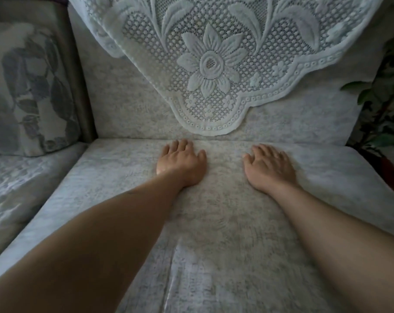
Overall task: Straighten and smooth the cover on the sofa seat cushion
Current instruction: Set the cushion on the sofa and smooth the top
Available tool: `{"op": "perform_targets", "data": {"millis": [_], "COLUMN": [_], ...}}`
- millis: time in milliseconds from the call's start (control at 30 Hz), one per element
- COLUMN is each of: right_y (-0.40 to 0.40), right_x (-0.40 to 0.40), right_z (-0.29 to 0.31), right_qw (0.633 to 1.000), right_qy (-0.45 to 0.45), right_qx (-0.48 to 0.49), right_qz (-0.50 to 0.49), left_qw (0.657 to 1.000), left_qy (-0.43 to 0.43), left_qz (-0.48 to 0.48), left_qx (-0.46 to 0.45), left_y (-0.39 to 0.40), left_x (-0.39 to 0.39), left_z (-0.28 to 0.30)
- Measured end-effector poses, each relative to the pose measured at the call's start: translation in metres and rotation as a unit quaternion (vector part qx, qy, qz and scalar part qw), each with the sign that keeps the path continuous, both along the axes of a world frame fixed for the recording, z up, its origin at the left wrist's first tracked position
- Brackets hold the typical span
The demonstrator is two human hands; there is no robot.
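Observation:
The pale grey patterned cover point(216, 233) lies over the sofa seat cushion and fills the middle of the view. Both my arms reach forward across it. My left hand point(182, 162) lies flat, palm down, on the cover near the back of the seat, fingers straight and pointing at the backrest. My right hand point(269, 166) lies flat on the cover a little to the right, fingers spread. A shallow crease point(173, 256) runs along the cover near the front, between my forearms.
A white lace doily point(214, 64) with a flower pattern hangs down the backrest point(128, 105), just above my hands. A leaf-patterned cushion point(29, 91) stands at the left on the neighbouring seat point(22, 188). A potted plant point(385, 114) stands at the right edge.

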State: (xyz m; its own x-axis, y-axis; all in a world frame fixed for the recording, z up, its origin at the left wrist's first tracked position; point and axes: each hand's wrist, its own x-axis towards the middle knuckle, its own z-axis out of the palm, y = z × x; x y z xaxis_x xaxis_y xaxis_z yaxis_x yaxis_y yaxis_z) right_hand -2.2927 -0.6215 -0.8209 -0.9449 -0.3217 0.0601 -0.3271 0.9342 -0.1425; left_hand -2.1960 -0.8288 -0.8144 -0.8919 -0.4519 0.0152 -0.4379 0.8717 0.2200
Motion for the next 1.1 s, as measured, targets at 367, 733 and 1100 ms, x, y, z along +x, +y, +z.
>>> {"op": "perform_targets", "data": {"millis": [367,733,1100], "right_y": [0.029,0.124,0.159], "right_x": [0.109,0.297,0.374], "right_z": [0.011,0.024,0.015], "right_qw": [0.997,0.995,0.995], "right_qy": [-0.072,-0.061,0.012], "right_qx": [0.021,0.006,0.005], "right_qz": [0.034,0.081,0.094], "left_qw": [0.997,0.995,0.999], "left_qy": [-0.041,-0.055,0.012], "left_qz": [-0.057,-0.075,-0.015], "left_qx": [0.016,0.020,-0.028], "left_y": [0.060,0.154,0.195], "left_x": [0.088,0.295,0.353], "left_z": [0.004,0.019,0.010]}}
